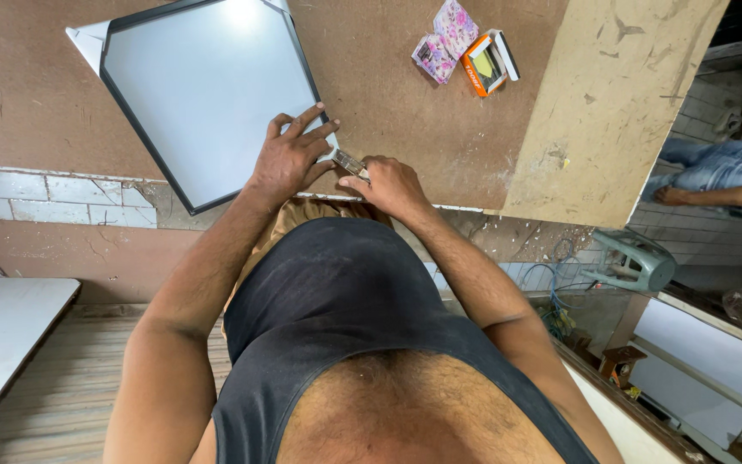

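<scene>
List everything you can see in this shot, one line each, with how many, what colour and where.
picture frame: one, black rim with pale grey panel, lying flat on the workbench, upper left
workbench: one, brown board top, across the upper part
small tool: one, metallic, at the frame's near corner
patterned packets: two, pink and white, on the bench, upper middle
small box: one, orange and white, beside the packets
stool: one, grey-green, on the floor at right
white board: one, white, lower left
other person: one, blue trousers, far right edge
left hand: one, pressed flat on the frame's corner
right hand: one, grip closed on the small tool
</scene>
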